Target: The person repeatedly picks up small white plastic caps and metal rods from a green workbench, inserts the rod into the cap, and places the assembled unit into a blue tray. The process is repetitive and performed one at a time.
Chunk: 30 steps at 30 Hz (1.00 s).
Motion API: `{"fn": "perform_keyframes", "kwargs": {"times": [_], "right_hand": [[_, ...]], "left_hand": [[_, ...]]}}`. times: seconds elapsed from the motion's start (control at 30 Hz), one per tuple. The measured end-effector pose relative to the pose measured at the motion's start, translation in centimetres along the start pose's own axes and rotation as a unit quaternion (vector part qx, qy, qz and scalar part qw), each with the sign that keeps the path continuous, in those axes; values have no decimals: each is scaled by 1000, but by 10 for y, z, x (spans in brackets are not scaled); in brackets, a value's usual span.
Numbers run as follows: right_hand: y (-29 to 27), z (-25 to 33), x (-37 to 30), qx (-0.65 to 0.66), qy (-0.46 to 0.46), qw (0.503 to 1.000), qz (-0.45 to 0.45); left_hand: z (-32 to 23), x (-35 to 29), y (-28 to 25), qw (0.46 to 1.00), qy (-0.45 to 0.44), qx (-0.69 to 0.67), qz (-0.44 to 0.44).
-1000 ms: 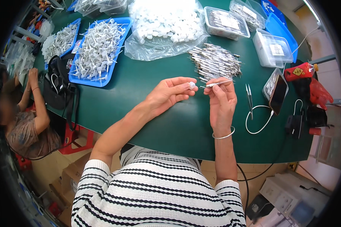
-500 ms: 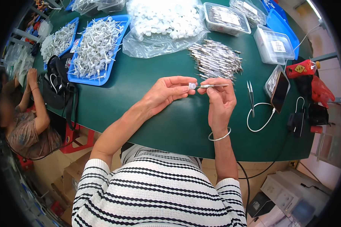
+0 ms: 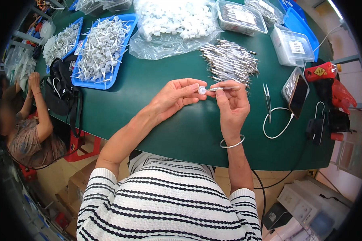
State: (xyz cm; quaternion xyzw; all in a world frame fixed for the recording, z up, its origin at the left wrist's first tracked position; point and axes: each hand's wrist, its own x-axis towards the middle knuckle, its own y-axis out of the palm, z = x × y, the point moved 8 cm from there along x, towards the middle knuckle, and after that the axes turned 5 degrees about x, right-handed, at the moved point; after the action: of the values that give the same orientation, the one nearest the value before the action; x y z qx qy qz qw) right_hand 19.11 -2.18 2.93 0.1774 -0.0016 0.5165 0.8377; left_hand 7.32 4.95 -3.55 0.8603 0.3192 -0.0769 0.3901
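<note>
Between the thumb and fingers of my left hand (image 3: 175, 97) is a small white plastic cap (image 3: 202, 90), its round face turned partly upward. My right hand (image 3: 232, 105) pinches a thin metal rod (image 3: 226, 88), held almost level with its left end close to the cap. Whether the rod's tip touches the cap is too small to tell. Beyond my hands lies a heap of similar metal rods (image 3: 229, 62) on the green table (image 3: 161, 134). Past that, a clear plastic bag (image 3: 157, 50) carries a pile of loose white caps (image 3: 177, 20).
Blue trays (image 3: 116, 76) of white-capped rods stand at the left, beside a black bag (image 3: 60, 86). To the right are tweezers (image 3: 267, 102), a phone (image 3: 298, 97) on a clear box, a white cable (image 3: 278, 137) and a red bottle (image 3: 321, 71). A co-worker (image 3: 34, 124) sits at far left.
The white cap has turned so that its round face shows more. Both hands have shifted slightly left and away from me, and the rod is still in my right fingers.
</note>
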Motion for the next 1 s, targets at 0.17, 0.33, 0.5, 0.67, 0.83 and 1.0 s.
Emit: {"fn": "perform_keyframes", "kwargs": {"times": [0.17, 0.33, 0.5, 0.67, 0.83, 1.0], "right_hand": [[1, 3, -1, -52, -33, 998, 3], [1, 3, -3, -83, -44, 996, -5], [2, 6, -3, -122, -61, 991, -8], [2, 9, -3, -165, -87, 982, -8], [5, 13, -4, -185, -101, 977, -3], [7, 16, -4, -211, -116, 971, 5]], "left_hand": [[0, 0, 0, 1000, 1, -1, -1], [0, -1, 1, 1000, 1, -2, -5], [1, -1, 0, 1000, 2, 0, -7], [0, -1, 1, 1000, 4, 5, -9], [2, 0, -1, 1000, -1, 4, -13], [2, -2, 0, 1000, -1, 10, -22]]}}
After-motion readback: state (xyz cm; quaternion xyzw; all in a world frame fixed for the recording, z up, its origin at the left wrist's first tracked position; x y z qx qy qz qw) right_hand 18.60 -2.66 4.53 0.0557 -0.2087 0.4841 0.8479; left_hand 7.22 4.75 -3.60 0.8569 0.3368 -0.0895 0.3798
